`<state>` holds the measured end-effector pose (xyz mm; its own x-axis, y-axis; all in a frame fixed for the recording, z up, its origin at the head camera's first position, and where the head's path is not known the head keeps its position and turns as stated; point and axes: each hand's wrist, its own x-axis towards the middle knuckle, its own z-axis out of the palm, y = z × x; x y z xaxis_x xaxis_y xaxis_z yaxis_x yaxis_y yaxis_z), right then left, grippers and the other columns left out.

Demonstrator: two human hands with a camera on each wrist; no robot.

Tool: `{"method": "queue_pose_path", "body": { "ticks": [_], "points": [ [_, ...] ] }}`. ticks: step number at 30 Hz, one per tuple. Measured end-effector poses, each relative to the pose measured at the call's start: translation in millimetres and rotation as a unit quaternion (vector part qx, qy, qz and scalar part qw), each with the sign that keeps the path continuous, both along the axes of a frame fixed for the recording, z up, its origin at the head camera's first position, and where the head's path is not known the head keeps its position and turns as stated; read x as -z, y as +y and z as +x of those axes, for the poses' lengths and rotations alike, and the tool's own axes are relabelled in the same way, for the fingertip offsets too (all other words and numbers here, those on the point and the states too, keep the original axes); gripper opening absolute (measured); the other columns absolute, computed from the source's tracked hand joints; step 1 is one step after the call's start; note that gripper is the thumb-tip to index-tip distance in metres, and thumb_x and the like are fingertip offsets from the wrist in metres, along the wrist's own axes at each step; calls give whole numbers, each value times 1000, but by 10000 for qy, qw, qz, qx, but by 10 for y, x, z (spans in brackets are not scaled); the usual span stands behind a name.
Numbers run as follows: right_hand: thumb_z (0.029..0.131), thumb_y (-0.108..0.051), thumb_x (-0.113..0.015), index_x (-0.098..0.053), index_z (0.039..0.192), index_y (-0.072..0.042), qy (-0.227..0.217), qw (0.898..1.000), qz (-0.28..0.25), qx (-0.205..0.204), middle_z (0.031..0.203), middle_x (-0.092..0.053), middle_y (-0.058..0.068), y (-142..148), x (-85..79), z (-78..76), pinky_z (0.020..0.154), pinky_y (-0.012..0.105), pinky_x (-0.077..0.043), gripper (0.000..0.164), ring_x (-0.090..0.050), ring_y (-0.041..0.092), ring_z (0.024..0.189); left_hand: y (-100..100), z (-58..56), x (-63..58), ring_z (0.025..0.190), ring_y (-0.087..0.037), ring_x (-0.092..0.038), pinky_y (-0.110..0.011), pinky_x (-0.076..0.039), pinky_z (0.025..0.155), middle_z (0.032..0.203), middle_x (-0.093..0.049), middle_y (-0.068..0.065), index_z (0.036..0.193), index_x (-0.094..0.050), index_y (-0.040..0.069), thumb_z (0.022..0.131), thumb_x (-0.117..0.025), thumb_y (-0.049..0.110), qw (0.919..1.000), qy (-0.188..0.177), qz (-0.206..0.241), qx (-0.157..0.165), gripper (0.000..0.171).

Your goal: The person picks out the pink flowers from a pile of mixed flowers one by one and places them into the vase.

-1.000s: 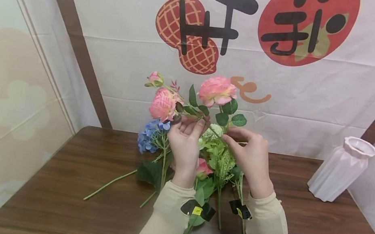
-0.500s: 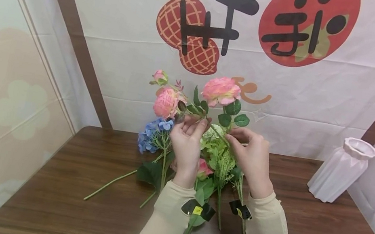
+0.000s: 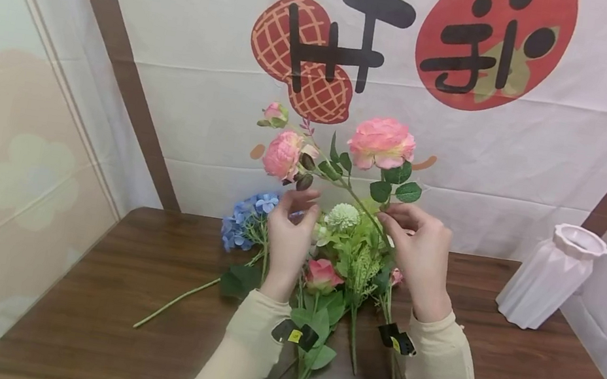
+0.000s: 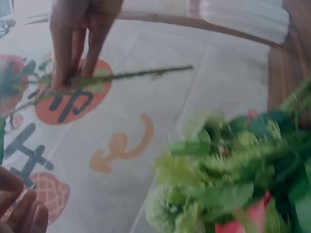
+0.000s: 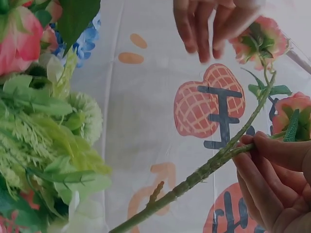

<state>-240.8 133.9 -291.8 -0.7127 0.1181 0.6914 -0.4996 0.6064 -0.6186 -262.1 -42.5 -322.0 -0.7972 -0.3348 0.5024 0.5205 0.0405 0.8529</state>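
Observation:
A branched pink peony stem (image 3: 363,207) is held up above the table, bearing two full blossoms (image 3: 382,144), a bud (image 3: 276,113) and green leaves. My right hand (image 3: 419,257) pinches it near the fork, between thumb and fingers, as the right wrist view shows; the bare lower stem (image 5: 180,191) sticks out past the fingers. Just left of it, my left hand (image 3: 290,237) is raised below the smaller blossom with loosely bent fingers (image 4: 31,213). In the right wrist view a gap separates the left fingers (image 5: 201,31) from the stem.
Below the hands lie several flower stems on the wooden table (image 3: 103,290): a blue hydrangea (image 3: 241,223), a pink rose (image 3: 323,275), a white-green pompom flower (image 3: 343,216) and greenery (image 3: 362,268). A white fluted vase (image 3: 551,278) stands at the right. Behind hangs a printed cloth (image 3: 202,114).
The left hand has let go of the peony stem and moved left and down. The right hand has shifted slightly right, carrying the peony stem rightward and up.

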Motion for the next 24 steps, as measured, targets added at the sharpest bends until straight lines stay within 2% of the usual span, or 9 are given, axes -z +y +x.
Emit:
{"method": "queue_pose_path", "body": {
  "ticks": [3,7,11,15,24],
  "points": [
    [82,-16,-74,-74,89,-8,50,10000,-10,32,82,-74,7,50,-31,3,68,29,-57,11,-72,17,73,-68,-22,41,92,-28,-62,-41,-50,85,100,-67,-14,102,-67,3,87,-62,4,9991,120,-302,-271,16],
    [81,-18,-75,-75,90,-10,87,9998,40,162,81,-75,5,132,-84,-11,66,15,-54,11,-71,14,72,-190,-42,99,90,-28,-61,-42,-50,84,97,-65,-15,99,-68,2,88,-62,6,9946,400,-744,-605,13],
    [80,-17,-76,-75,90,-10,132,9994,78,313,81,-75,5,234,-146,-29,64,4,-47,12,-65,-5,68,-323,-67,161,95,-28,-58,-45,-48,86,99,-63,-14,100,-67,2,87,-62,6,9884,486,-1161,-846,14],
    [80,-16,-75,-76,91,-9,143,9991,123,377,82,-75,7,342,-202,-45,63,3,-45,12,-54,-22,65,-460,-87,217,97,-30,-56,-41,-45,87,101,-62,-13,102,-67,3,87,-62,6,9829,502,-1454,-1015,16],
    [81,-16,-74,-76,91,-8,267,9980,39,571,83,-74,11,567,-325,-87,65,3,-43,13,-54,-23,65,-757,-126,316,102,-24,-58,-39,-42,92,105,-64,-11,107,-68,5,90,-62,15,9722,329,-1898,-1329,21]
  ]
}}
